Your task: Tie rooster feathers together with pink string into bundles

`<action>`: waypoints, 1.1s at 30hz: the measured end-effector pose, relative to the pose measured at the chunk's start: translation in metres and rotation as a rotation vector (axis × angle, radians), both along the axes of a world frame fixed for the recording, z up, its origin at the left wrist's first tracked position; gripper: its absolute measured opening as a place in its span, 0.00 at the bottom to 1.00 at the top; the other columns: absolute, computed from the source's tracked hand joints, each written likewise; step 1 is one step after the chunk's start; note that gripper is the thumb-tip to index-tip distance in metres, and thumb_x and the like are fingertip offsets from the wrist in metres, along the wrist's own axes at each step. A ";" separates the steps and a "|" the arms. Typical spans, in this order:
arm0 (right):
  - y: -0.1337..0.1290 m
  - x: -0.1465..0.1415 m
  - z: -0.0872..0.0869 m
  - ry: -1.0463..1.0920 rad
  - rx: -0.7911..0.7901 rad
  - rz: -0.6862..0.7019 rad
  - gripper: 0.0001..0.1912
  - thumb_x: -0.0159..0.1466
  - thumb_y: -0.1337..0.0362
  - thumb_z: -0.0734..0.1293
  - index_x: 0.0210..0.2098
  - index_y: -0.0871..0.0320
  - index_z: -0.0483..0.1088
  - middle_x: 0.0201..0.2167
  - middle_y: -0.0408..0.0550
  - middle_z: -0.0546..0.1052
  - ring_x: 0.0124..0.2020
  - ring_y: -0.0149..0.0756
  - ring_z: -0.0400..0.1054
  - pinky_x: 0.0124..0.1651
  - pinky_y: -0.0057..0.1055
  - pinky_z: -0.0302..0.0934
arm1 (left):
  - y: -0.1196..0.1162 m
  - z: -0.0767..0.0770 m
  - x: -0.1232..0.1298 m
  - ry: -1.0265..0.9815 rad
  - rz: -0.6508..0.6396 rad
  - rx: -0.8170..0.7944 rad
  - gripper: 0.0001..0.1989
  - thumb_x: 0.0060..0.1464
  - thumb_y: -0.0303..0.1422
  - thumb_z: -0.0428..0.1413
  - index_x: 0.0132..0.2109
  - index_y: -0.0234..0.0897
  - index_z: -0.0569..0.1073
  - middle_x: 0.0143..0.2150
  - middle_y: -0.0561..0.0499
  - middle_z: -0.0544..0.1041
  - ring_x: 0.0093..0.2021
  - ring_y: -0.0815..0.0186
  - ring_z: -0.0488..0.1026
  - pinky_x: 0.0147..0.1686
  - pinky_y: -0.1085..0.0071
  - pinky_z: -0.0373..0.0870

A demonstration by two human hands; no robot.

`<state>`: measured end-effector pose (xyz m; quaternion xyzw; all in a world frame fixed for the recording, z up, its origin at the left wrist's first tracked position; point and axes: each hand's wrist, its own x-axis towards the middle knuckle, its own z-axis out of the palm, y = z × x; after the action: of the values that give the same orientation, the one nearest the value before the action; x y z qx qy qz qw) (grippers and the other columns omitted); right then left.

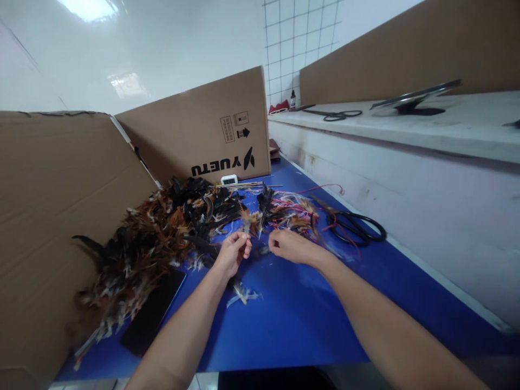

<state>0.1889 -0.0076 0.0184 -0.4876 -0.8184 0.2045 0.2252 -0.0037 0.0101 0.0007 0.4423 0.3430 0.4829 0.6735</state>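
Note:
My left hand (234,252) is closed in a pinch on a small brown feather (248,219) that points up from the fingertips. Just to its right, my right hand (286,245) has its fingers curled together; whatever they may hold is hidden. A large heap of brown and black feathers (162,227) lies to the left of my hands. Beyond my right hand are black feathers (266,200) and pink strings (290,203) mixed with feathers. A small feather tuft (244,295) rests on the blue table (284,319) below my left hand.
Black-handled scissors (359,226) lie at the right. A dark phone (154,311) sits at the left front. Cardboard (195,130) stands behind, with a small white device (229,180) before it. A white ledge (426,122) holds another pair of scissors (337,115).

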 end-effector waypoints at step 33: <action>-0.002 -0.021 0.004 1.030 -0.325 -0.153 0.12 0.51 0.59 0.69 0.28 0.60 0.66 0.22 0.42 0.72 0.23 0.27 0.65 0.25 0.25 0.59 | -0.012 0.002 0.009 0.015 -0.093 -0.051 0.16 0.42 0.39 0.63 0.31 0.33 0.68 0.22 0.55 0.69 0.17 0.76 0.62 0.16 0.79 0.55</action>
<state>0.1675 -0.0093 0.0223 -0.4109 -0.5224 0.5238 0.5328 0.0052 -0.0018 0.0026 0.4439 0.3392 0.4389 0.7037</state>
